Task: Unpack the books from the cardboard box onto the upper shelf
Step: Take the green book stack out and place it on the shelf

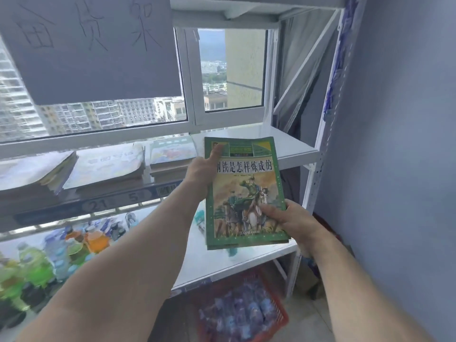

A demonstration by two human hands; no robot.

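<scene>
I hold a green-covered book (244, 191) with a horseman picture, flat and cover up, in front of the white upper shelf (278, 141). My left hand (202, 169) grips its left edge, thumb lying across the top of the cover. My right hand (288, 218) pinches the lower right corner, thumb on the cover. Three stacks of books (103, 166) lie on the upper shelf to the left of the held book. The cardboard box is out of view.
The shelf below holds several coloured drink bottles (74, 245). A red basket (246, 309) of packets sits on the floor under it. A window (232, 70) is behind the rack, a grey sign (93, 45) hangs at the upper left, and a blue wall (399, 144) stands close on the right.
</scene>
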